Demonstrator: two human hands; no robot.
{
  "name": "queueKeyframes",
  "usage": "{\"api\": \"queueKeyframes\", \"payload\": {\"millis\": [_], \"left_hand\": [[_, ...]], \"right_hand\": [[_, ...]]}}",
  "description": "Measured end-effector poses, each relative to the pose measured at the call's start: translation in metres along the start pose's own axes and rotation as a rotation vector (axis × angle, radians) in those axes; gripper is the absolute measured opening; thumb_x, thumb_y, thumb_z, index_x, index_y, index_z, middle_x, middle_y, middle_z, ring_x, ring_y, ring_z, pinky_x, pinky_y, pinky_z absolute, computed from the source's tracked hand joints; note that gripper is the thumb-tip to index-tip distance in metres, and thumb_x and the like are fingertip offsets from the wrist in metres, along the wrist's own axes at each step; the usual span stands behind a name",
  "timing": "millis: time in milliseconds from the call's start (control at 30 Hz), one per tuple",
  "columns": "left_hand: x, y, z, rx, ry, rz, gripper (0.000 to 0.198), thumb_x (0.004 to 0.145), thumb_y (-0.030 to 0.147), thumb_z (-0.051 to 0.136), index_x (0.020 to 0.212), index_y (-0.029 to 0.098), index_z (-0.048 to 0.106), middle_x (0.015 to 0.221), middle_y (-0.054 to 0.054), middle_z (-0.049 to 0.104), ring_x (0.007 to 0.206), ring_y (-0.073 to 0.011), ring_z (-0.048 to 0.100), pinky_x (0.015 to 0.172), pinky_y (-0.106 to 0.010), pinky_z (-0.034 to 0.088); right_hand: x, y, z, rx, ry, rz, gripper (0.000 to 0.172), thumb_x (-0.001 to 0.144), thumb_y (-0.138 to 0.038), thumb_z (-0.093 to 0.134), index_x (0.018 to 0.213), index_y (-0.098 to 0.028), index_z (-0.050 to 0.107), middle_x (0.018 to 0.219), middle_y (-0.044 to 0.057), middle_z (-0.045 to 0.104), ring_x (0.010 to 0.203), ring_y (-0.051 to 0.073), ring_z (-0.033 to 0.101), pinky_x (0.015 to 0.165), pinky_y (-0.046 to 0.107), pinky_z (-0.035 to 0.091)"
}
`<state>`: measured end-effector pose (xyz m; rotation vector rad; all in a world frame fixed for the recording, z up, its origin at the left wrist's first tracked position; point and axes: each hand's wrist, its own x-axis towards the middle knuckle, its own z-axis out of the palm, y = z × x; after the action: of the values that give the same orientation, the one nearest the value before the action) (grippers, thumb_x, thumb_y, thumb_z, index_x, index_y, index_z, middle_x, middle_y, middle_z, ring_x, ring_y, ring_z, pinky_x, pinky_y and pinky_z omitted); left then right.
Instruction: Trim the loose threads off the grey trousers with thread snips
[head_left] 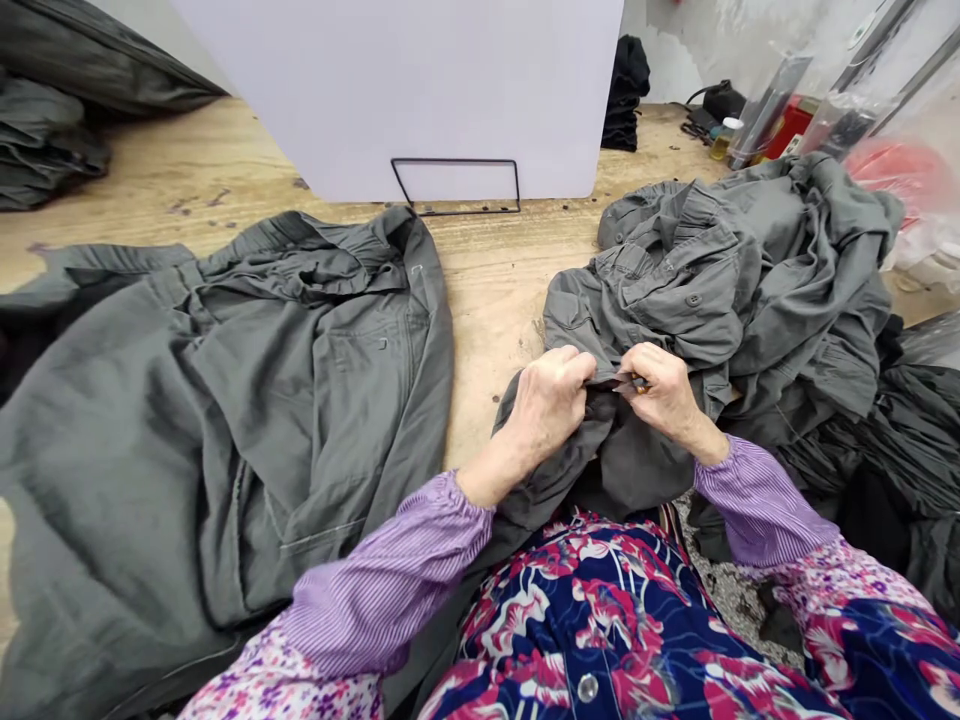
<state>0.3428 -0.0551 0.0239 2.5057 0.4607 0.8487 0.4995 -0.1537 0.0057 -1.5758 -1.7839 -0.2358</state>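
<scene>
My left hand (551, 395) is closed, pinching an edge of a dark grey-green garment (645, 460) in front of my body. Close beside it, my right hand (660, 385) is closed around what looks like small thread snips (639, 383). Only a pointed tip and a bit of orange-yellow show between the fingers, and the rest is hidden. The tip is at the cloth edge by my left fingertips. The garment's folds run toward my lap and join a crumpled heap of the same cloth (795, 270) on the right.
Grey-green trousers (300, 400) lie spread on the wooden table (487, 290) at left. A white board (442, 80) with a black wire stand (455, 212) rises at the back. Folded dark cloth (626, 95), a small bottle (725, 138) and plastic bags (907, 180) sit at the back right.
</scene>
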Motion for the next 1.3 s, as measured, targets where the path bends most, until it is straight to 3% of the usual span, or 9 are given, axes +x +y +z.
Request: {"api": "queueKeyframes", "payload": {"millis": [100, 200, 367, 467, 567, 700, 933, 1167, 1300], "left_hand": [[-0.022, 0.003, 0.014, 0.105, 0.374, 0.084, 0.020, 0.059, 0.000, 0.040, 0.060, 0.020, 0.041, 0.055, 0.002, 0.039, 0.052, -0.0128, 0.040, 0.051, -0.027, 0.027], [-0.041, 0.004, 0.025, 0.097, 0.539, -0.044, 0.025, 0.057, -0.002, 0.040, 0.068, 0.020, 0.042, 0.056, 0.003, 0.041, 0.052, -0.0119, 0.041, 0.052, -0.026, 0.031], [-0.063, 0.024, 0.024, -0.100, 0.480, -0.475, 0.022, 0.061, 0.004, 0.051, 0.072, 0.020, 0.040, 0.060, 0.005, 0.037, 0.053, -0.0090, 0.039, 0.052, -0.023, 0.032], [-0.072, 0.044, 0.015, -0.504, 0.488, -0.793, 0.021, 0.068, 0.018, 0.059, 0.074, 0.020, 0.039, 0.062, 0.006, 0.040, 0.051, -0.0068, 0.039, 0.049, -0.020, 0.033], [-0.075, 0.056, 0.010, -0.938, 0.344, -1.082, 0.029, 0.075, 0.042, 0.059, 0.074, 0.018, 0.043, 0.060, 0.004, 0.049, 0.047, -0.0066, 0.042, 0.043, -0.019, 0.033], [-0.069, 0.054, 0.011, -1.354, 0.255, -1.259, 0.034, 0.066, 0.042, 0.070, 0.074, 0.014, 0.051, 0.063, 0.002, 0.057, 0.047, -0.0062, 0.047, 0.044, -0.018, 0.036], [-0.064, 0.052, 0.017, -1.474, 0.474, -1.102, 0.021, 0.061, 0.016, 0.072, 0.078, 0.016, 0.059, 0.074, 0.004, 0.062, 0.060, -0.0050, 0.053, 0.056, -0.017, 0.040], [-0.063, 0.063, 0.015, -1.326, 0.523, -0.962, 0.017, 0.060, 0.012, 0.070, 0.075, 0.015, 0.062, 0.073, 0.002, 0.066, 0.067, -0.0093, 0.058, 0.068, -0.022, 0.045], [-0.061, 0.064, 0.018, -1.196, 0.520, -0.905, 0.014, 0.058, 0.012, 0.071, 0.069, 0.015, 0.061, 0.070, 0.001, 0.065, 0.066, -0.0100, 0.057, 0.066, -0.022, 0.046]], "right_hand": [[-0.008, -0.020, 0.006, -0.103, 0.263, -0.093, 0.014, 0.078, -0.013, 0.054, 0.068, -0.020, 0.046, 0.058, 0.000, 0.048, 0.058, 0.013, 0.043, 0.057, 0.027, 0.036], [-0.022, -0.035, 0.016, -0.055, 0.252, -0.096, 0.011, 0.077, -0.012, 0.052, 0.072, -0.020, 0.047, 0.059, 0.000, 0.050, 0.058, 0.013, 0.044, 0.055, 0.026, 0.035], [-0.045, -0.037, 0.031, 0.015, 0.100, -0.062, 0.009, 0.077, -0.009, 0.049, 0.076, -0.018, 0.050, 0.063, 0.002, 0.053, 0.061, 0.013, 0.046, 0.056, 0.026, 0.038], [-0.052, -0.034, 0.031, 0.009, 0.151, -0.056, 0.015, 0.076, -0.007, 0.049, 0.085, -0.018, 0.054, 0.067, 0.003, 0.054, 0.062, 0.014, 0.048, 0.058, 0.027, 0.040], [-0.055, -0.032, 0.031, 0.063, 0.173, -0.091, 0.020, 0.075, -0.007, 0.049, 0.091, -0.018, 0.056, 0.069, 0.003, 0.056, 0.062, 0.014, 0.048, 0.058, 0.027, 0.040], [-0.054, -0.034, 0.027, 0.171, 0.123, -0.128, 0.022, 0.073, -0.007, 0.051, 0.091, -0.018, 0.058, 0.067, 0.002, 0.055, 0.060, 0.013, 0.047, 0.057, 0.027, 0.041], [-0.034, -0.049, 0.006, 0.381, 0.070, 0.133, 0.016, 0.078, -0.017, 0.061, 0.094, -0.016, 0.060, 0.061, -0.002, 0.049, 0.053, 0.009, 0.045, 0.050, 0.021, 0.039], [-0.023, -0.056, 0.001, 0.007, -0.038, -0.185, 0.012, 0.081, -0.010, 0.049, 0.085, -0.015, 0.060, 0.067, 0.003, 0.058, 0.061, 0.013, 0.047, 0.059, 0.026, 0.040], [-0.018, -0.066, -0.012, -0.165, -0.144, -0.128, 0.015, 0.080, -0.010, 0.043, 0.072, -0.016, 0.055, 0.062, 0.003, 0.055, 0.060, 0.014, 0.047, 0.057, 0.027, 0.035]]}}
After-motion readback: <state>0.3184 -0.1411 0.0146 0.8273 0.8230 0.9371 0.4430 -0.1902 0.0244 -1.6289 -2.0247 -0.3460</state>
